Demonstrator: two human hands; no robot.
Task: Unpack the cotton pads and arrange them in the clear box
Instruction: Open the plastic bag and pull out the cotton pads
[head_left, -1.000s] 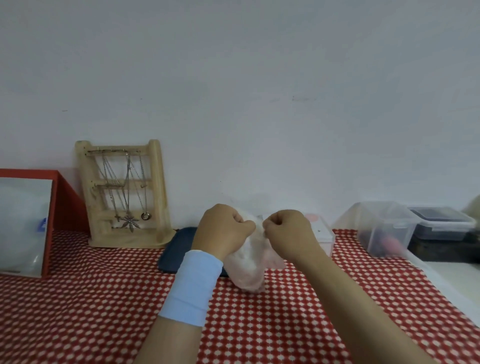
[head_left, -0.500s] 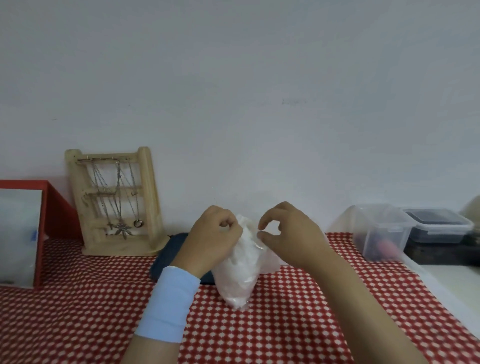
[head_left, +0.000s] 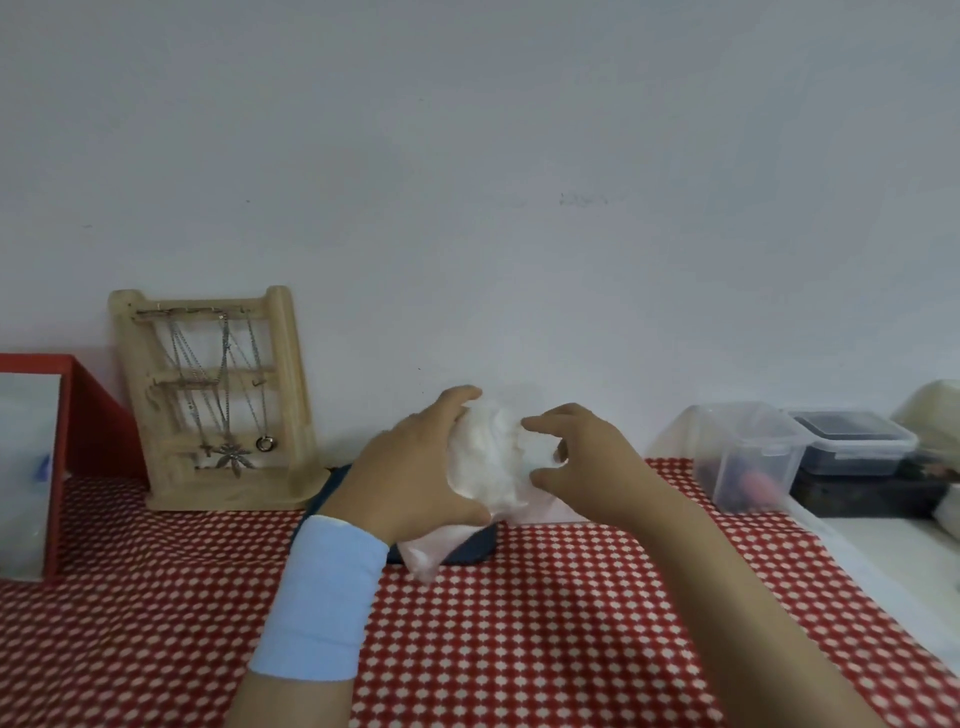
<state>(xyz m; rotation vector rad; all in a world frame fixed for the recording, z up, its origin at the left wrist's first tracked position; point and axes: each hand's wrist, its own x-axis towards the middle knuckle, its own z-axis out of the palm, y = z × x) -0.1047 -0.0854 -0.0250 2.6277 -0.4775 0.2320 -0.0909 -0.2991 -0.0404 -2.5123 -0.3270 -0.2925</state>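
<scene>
the cotton pads (head_left: 488, 457), a soft, fluffy white wad inside a thin, crinkled clear plastic bag (head_left: 431, 551), are held up above the red-and-white checked tablecloth (head_left: 519, 623), between the 2 hands. the left hand (head_left: 415, 467), above a pale blue wristband (head_left: 322, 597), wraps its curled fingers round the wad's left side. the right hand (head_left: 587, 467) cups the right side, forefinger curved over the top and thumb pressed low, a narrow hold. the bag's loose end hangs over a flat dark blue object (head_left: 470, 545). a wooden jewellery stand (head_left: 218, 400) hung with metal chains stands at the left. a clear lidded plastic tub (head_left: 748, 457) sits well apart at the right.
</scene>
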